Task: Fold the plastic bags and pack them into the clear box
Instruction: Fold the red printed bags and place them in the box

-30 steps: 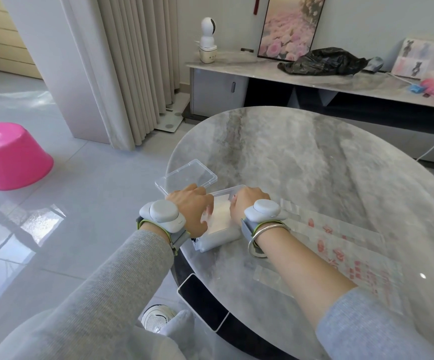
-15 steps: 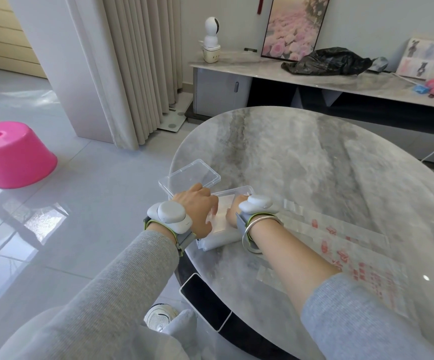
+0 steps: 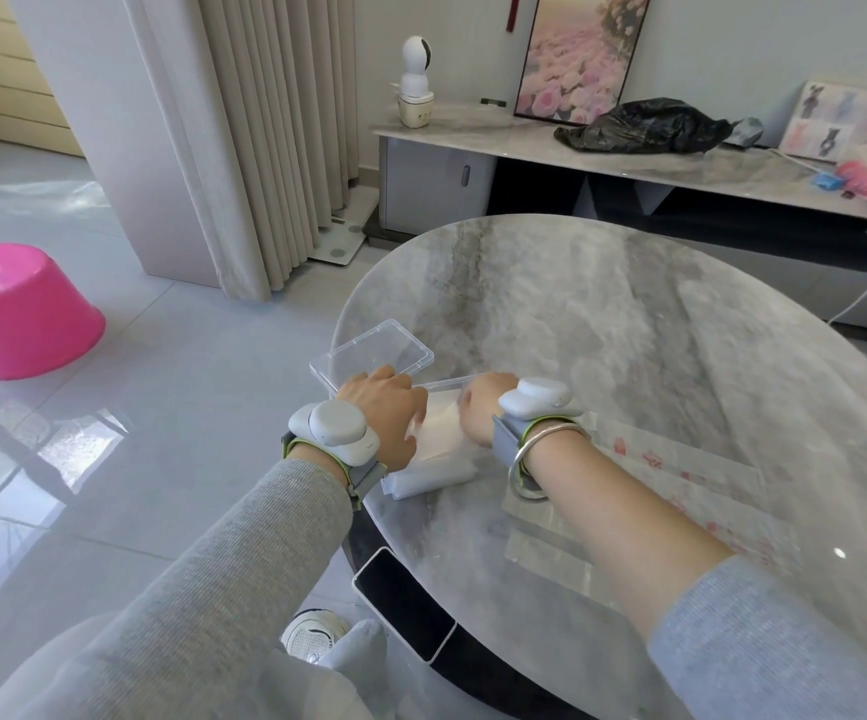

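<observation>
The left hand (image 3: pixel 379 413), knuckles up, curls its fingers over the folded bags (image 3: pixel 442 444). The right hand (image 3: pixel 481 407) dips just beside it with its wrist raised; its fingers are hidden, so I cannot tell its grip. The bags sit in the clear box (image 3: pixel 447 380) at the near-left edge of the table (image 3: pixel 629 356).

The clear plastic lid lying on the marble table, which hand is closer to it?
Left. The left hand sits at the near edge of the clear plastic lid; the right hand is farther right, at the clear box.
</observation>
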{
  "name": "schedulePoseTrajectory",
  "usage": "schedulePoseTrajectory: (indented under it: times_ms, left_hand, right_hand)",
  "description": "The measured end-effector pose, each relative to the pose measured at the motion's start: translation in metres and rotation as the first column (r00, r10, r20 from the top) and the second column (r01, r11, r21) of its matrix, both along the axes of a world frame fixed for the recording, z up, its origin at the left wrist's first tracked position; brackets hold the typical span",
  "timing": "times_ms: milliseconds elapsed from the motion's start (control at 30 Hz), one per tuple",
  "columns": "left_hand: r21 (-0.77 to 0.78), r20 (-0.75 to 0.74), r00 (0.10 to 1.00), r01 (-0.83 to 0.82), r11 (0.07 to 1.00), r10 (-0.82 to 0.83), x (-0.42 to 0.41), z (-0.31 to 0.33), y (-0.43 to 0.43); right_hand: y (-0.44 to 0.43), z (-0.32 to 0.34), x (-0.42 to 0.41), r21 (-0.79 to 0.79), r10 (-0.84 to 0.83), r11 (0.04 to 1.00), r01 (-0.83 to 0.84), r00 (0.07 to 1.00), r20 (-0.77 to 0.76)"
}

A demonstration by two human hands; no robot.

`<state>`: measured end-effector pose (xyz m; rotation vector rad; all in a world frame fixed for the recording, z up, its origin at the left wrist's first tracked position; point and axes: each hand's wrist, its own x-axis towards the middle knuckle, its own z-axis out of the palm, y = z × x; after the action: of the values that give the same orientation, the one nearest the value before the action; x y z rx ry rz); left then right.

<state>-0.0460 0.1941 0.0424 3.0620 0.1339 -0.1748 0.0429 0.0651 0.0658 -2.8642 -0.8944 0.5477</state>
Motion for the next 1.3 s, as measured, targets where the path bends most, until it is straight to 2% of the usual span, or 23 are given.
schedulePoseTrajectory:
  times_ms: [233, 300, 367, 533, 667, 733, 767, 867, 967, 1100, 1200, 1300]
  left_hand:
    - [0.050, 0.151, 0.988, 0.019, 0.999, -0.027, 0.007, 0.006, -0.017]
    - [0.044, 0.177, 0.984, 0.027, 0.999, -0.034, 0.009, 0.006, -0.024]
    - [0.024, 0.192, 0.979, 0.062, 0.998, -0.065, 0.011, 0.008, -0.033]
    - [-0.027, 0.251, 0.941, 0.241, 0.970, -0.226, 0.013, 0.008, -0.075]
    - [0.123, 0.291, 0.826, 0.468, 0.875, -0.482, 0.017, -0.006, -0.116]
    - [0.158, 0.254, 0.802, 0.517, 0.841, -0.540, 0.018, -0.013, -0.137]
    - [0.133, 0.197, 0.811, 0.535, 0.835, -0.551, 0.016, -0.018, -0.148]
    - [0.059, -0.107, 0.867, 0.493, 0.868, -0.486, 0.006, -0.045, -0.163]
    - [0.025, -0.209, 0.861, 0.478, 0.878, -0.463, -0.008, -0.068, -0.162]
    - [0.055, -0.171, 0.859, 0.498, 0.866, -0.483, -0.020, -0.079, -0.157]
    - [0.076, -0.149, 0.878, 0.469, 0.880, -0.455, -0.027, -0.083, -0.148]
    - [0.084, -0.018, 0.896, 0.444, 0.892, -0.444, -0.033, -0.091, -0.140]
  right_hand:
    - [-0.067, 0.018, 0.015, 0.315, -0.087, 0.949, 0.011, 0.970, 0.228]
    - [-0.094, 0.007, 0.016, 0.265, -0.060, 0.964, 0.006, 0.979, 0.197]
    - [-0.125, -0.010, 0.011, 0.149, -0.037, 0.989, 0.016, 0.990, 0.135]
    - [-0.192, -0.056, -0.024, -0.145, -0.038, 0.988, 0.044, 0.998, 0.044]
    - [-0.208, -0.080, -0.057, -0.305, -0.177, 0.938, 0.165, 0.984, -0.013]
    - [-0.210, -0.092, -0.068, -0.332, -0.188, 0.925, 0.182, 0.982, 0.016]
    - [-0.212, -0.097, -0.072, -0.327, -0.191, 0.926, 0.191, 0.981, 0.033]
    - [-0.216, -0.102, -0.076, -0.302, -0.154, 0.939, 0.164, 0.986, 0.057]
    - [-0.220, -0.092, -0.077, -0.252, -0.064, 0.965, 0.074, 0.997, 0.048]
    - [-0.231, -0.073, -0.070, -0.106, -0.019, 0.994, 0.027, 0.997, 0.073]
    - [-0.244, -0.066, -0.059, -0.151, 0.001, 0.989, 0.005, 0.999, 0.043]
    - [-0.254, -0.071, -0.057, -0.237, 0.092, 0.969, -0.069, 0.992, 0.087]
